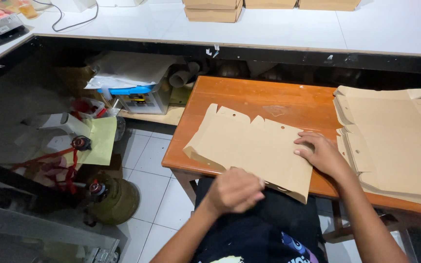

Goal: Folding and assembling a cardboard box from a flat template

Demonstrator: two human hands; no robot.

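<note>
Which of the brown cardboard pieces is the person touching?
The single flat cardboard sheet in the middle of the wooden table. Both the right hand and left hand touch it. The stack of sheets on the right lies untouched.

A flat carton blank [254, 148] lies on the wooden table [264, 97], left of the stack of blanks [395, 146].

A green gas cylinder [115, 200] stands on the white tiled floor [147, 160] (left of the wooden table [249, 97]).
</note>
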